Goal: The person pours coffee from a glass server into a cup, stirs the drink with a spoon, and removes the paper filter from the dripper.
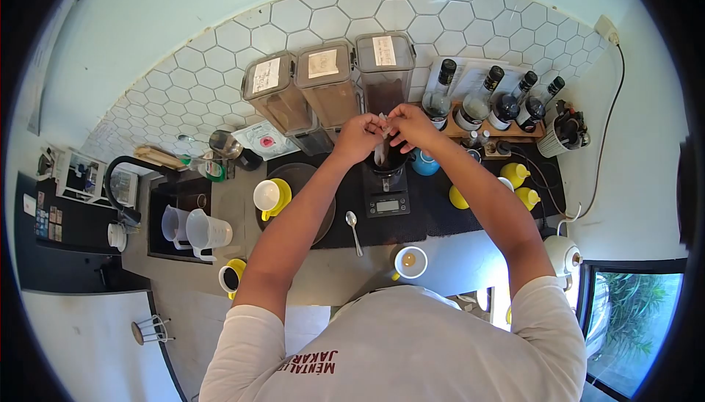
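Observation:
Both hands meet above a dark vessel [385, 174], which stands on a black digital scale [387, 204]. My left hand [358, 138] and my right hand [413, 127] pinch a small, pale, thin piece [383, 124] between their fingertips; it looks like paper or film, too small to make out. Under the fingers, something whitish and translucent [381, 154] hangs at the vessel's opening. A spoon [354, 233] lies on the black mat to the left of the scale.
Lidded bins [324, 86] stand behind my hands, with dark bottles [474, 108] to their right. Yellow cups [516, 174] sit by my right forearm. A white cup [410, 262] is near the front edge. Clear pitchers [208, 231] stand at the sink, left.

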Demonstrator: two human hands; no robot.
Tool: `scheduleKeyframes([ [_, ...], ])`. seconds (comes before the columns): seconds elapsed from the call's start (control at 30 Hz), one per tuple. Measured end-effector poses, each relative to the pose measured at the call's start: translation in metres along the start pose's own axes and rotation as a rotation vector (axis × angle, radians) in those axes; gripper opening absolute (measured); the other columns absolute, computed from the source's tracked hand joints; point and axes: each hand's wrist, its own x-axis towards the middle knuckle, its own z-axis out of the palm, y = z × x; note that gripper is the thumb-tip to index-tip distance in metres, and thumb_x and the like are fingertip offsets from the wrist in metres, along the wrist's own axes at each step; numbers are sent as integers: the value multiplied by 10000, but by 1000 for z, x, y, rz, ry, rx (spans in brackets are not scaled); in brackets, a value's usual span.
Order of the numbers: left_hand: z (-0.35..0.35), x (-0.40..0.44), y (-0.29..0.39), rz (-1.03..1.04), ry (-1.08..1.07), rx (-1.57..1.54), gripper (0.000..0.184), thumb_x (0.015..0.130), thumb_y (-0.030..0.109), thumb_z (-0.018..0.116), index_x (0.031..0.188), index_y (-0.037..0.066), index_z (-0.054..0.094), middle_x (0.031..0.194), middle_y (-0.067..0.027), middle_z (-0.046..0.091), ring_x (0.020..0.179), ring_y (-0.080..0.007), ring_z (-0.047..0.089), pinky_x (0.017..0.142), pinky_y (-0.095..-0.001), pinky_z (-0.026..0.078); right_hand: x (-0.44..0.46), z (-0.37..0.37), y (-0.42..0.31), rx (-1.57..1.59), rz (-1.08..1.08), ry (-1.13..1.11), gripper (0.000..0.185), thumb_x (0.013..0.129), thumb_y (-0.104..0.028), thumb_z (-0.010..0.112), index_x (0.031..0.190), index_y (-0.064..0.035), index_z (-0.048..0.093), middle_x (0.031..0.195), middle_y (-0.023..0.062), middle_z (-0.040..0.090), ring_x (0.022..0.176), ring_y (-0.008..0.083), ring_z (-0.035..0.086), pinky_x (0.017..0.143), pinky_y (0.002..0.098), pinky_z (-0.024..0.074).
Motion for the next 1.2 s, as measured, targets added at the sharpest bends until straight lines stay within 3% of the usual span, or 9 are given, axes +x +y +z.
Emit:
scheduleKeyframes([
  [0.23,-4,3,-6,35,-26,69,282,757,-59,589,1028,9,624,826,-5,599,705,-74,560,609,-203,454,6,-6,16,-100,-147,74,182,883,-228,544,964,-66,569,769,27,581,567,115,556,430,277,440],
  [0.3,-3,3,-5,1,11,49,235,718,-15,618,949,-8,657,774,-35,631,701,-95,584,655,-233,474,3,-8,18,-119,-163,57,215,868,-218,556,979,-35,573,791,24,584,643,119,560,530,287,473],
  [0.43,-6,1,6,18,-16,76,241,718,-12,610,954,-16,661,769,-30,623,699,-89,575,649,-229,466,4,-8,24,-110,-291,120,258,849,-186,563,1032,-5,573,860,47,587,774,138,566,678,285,471],
  [0.5,-8,-2,13,-4,-42,109,241,726,-3,599,958,-21,664,763,-27,618,695,-84,565,644,-226,460,2,-10,25,43,-382,-18,303,833,-168,569,1077,12,571,923,75,579,862,151,548,773,281,439],
  [0.63,-12,0,14,43,-68,141,241,732,2,590,960,-24,665,761,-28,619,689,-82,562,636,-225,456,9,-12,31,-11,-510,-93,334,808,-147,607,1109,-7,570,959,91,578,879,156,545,761,287,440],
  [0.7,-12,3,11,68,-90,101,244,732,4,594,964,-23,666,760,-29,620,685,-82,561,632,-228,458,0,-12,27,-340,-623,6,321,791,-104,641,1101,-40,590,911,62,572,804,140,527,727,284,425],
  [0.83,-11,3,14,43,-81,152,228,735,0,600,953,-24,662,765,-30,621,683,-83,563,630,-230,460,-3,-13,22,-365,-618,-6,239,776,-83,659,1003,-26,612,863,73,582,772,137,532,692,286,428],
  [0.9,-11,2,15,43,-116,150,271,740,-50,580,1002,-16,636,842,-33,620,744,-84,568,659,-216,456,-6,-10,20,-344,-595,18,160,783,-88,659,920,-18,616,782,61,580,708,132,525,656,285,426],
  [1.2,-11,-9,12,9,-145,-21,278,713,-53,658,980,1,604,872,-35,606,746,-95,585,671,-231,476,-11,-9,20,-283,-588,14,125,814,-111,662,871,-16,604,701,39,539,645,116,490,602,277,408],
])
